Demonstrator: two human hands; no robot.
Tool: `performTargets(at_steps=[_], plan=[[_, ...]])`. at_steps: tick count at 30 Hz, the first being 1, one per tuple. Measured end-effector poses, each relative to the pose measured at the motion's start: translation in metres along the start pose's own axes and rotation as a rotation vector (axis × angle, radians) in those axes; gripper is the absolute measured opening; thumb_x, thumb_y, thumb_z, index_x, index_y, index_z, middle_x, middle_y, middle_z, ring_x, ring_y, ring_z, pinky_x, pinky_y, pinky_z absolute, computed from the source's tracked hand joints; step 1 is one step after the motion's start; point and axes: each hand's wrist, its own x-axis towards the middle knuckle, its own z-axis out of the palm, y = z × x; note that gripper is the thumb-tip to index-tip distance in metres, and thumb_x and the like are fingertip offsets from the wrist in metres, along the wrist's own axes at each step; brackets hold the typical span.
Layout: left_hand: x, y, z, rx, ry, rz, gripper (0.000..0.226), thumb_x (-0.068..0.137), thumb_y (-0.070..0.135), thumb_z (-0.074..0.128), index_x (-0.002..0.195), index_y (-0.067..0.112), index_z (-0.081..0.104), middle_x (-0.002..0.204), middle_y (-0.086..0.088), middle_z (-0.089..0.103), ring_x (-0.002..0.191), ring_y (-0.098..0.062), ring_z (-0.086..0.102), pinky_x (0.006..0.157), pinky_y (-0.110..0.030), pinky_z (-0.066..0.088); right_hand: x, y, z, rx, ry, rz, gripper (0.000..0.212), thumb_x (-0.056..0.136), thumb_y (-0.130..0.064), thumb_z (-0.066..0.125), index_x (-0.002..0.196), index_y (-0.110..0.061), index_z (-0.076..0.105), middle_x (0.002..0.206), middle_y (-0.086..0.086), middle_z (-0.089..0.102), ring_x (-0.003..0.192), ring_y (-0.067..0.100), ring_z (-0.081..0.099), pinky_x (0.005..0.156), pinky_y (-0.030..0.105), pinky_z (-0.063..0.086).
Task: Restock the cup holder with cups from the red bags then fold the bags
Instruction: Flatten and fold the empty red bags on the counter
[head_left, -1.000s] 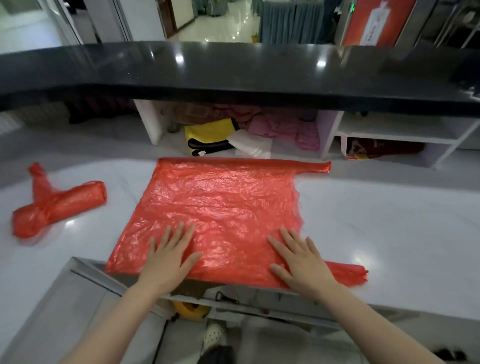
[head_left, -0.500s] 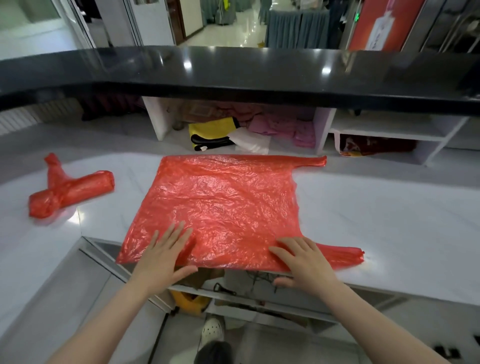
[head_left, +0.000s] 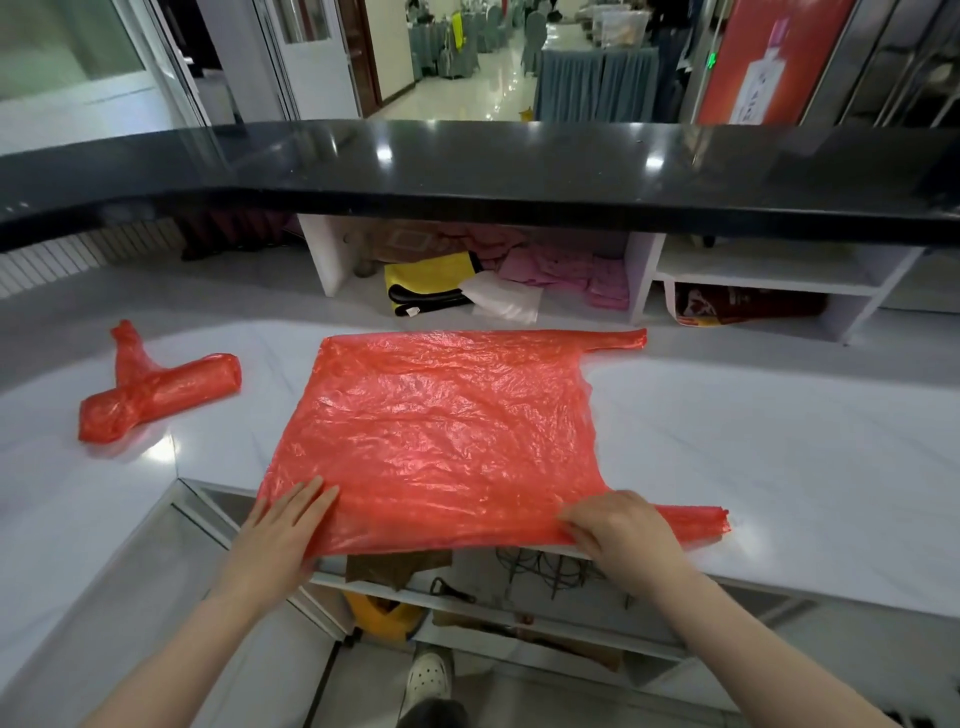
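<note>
Both forearms are stretched forward from the bottom of the view toward the near edge of the white counter (head_left: 779, 447). The left hand (head_left: 280, 535) is laid flat, its fingers straight and together, pressed on the near left corner of the flattened red bag (head_left: 441, 431). The right hand (head_left: 623, 535) is arched, its fingers curled down over the bag's near edge; the edge appears to be pinched, though the fingertips and thumb are hidden under the hand and the plastic. The bag is spread smooth on the counter beyond both sets of fingers, with its near edge hung slightly past the counter's lip between the hands. One handle (head_left: 696, 522) is stretched out just to the right of the right hand's fingers; the other handle (head_left: 618, 340) lies at the far corner, well away from them. A rolled red bag (head_left: 156, 395) is set well to the left of the left fingers. A shoe (head_left: 428, 678) is seen below, partly cut off.
</note>
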Motion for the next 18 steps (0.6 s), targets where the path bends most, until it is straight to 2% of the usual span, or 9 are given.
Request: performTargets(at_steps=[3,6,9,12,14,16,18], plan=[[0.000,-0.002,-0.004,-0.058,0.005,-0.047,0.081,0.084,0.027,0.068,0.151,0.023,0.023,0.157,-0.003,0.024,0.140,-0.027,0.033,0.116,-0.044,0.023,0.013,0.010,-0.011,-0.060,0.088,0.075,0.019,0.070,-0.002,0.079,0.081,-0.017,0.073,0.062,-0.001,0.068,0.052,0.024,0.062,0.065,0.039,0.057],[0.001,-0.001,-0.012,-0.210,0.110,-0.198,0.063,0.082,0.013,0.065,0.141,0.021,0.043,0.146,-0.004,0.045,0.123,-0.029,0.052,0.095,-0.044,0.047,0.025,0.023,-0.019,-0.110,0.081,0.187,0.014,0.084,-0.005,0.063,0.092,-0.015,0.070,0.073,0.004,0.070,0.067,0.030,0.065,0.078,0.040,0.050],[0.003,-0.004,-0.017,-0.442,0.334,-0.270,0.039,0.080,0.002,0.068,0.115,0.017,0.063,0.120,-0.006,0.066,0.098,-0.025,0.064,0.076,-0.037,0.049,0.032,0.036,-0.027,-0.122,0.078,0.291,0.018,0.091,-0.012,0.053,0.100,-0.016,0.067,0.088,0.004,0.071,0.082,0.031,0.064,0.086,0.039,0.041],[0.009,-0.006,-0.026,-0.536,0.416,-0.269,0.022,0.088,0.014,0.065,0.110,0.017,0.068,0.110,-0.001,0.069,0.088,-0.012,0.061,0.074,-0.027,0.047,0.034,0.044,-0.033,-0.110,0.029,0.299,0.020,0.091,-0.026,0.054,0.107,-0.021,0.065,0.105,0.001,0.069,0.098,0.025,0.063,0.097,0.040,0.037],[0.012,-0.006,-0.032,-0.569,0.416,-0.259,0.021,0.090,0.022,0.063,0.110,0.019,0.070,0.108,0.002,0.070,0.086,-0.013,0.063,0.074,-0.026,0.047,0.031,0.043,-0.031,-0.094,-0.108,0.253,0.040,0.089,-0.048,0.057,0.124,-0.028,0.056,0.126,-0.007,0.060,0.120,0.018,0.053,0.112,0.043,0.026],[0.015,-0.004,-0.035,-0.585,0.403,-0.270,0.023,0.091,0.025,0.062,0.111,0.018,0.070,0.108,0.000,0.071,0.086,-0.018,0.065,0.074,-0.026,0.046,0.029,0.036,-0.025,-0.131,-0.246,0.177,0.067,0.082,-0.067,0.053,0.139,-0.034,0.041,0.144,-0.011,0.044,0.137,0.013,0.035,0.119,0.047,0.013],[0.016,-0.003,-0.036,-0.579,0.390,-0.304,0.025,0.092,0.026,0.060,0.111,0.014,0.071,0.107,-0.004,0.072,0.091,-0.024,0.066,0.075,-0.029,0.044,0.027,0.025,-0.011,-0.167,-0.317,0.113,0.078,0.080,-0.070,0.051,0.145,-0.034,0.031,0.153,-0.012,0.031,0.145,0.013,0.021,0.120,0.049,0.007]])
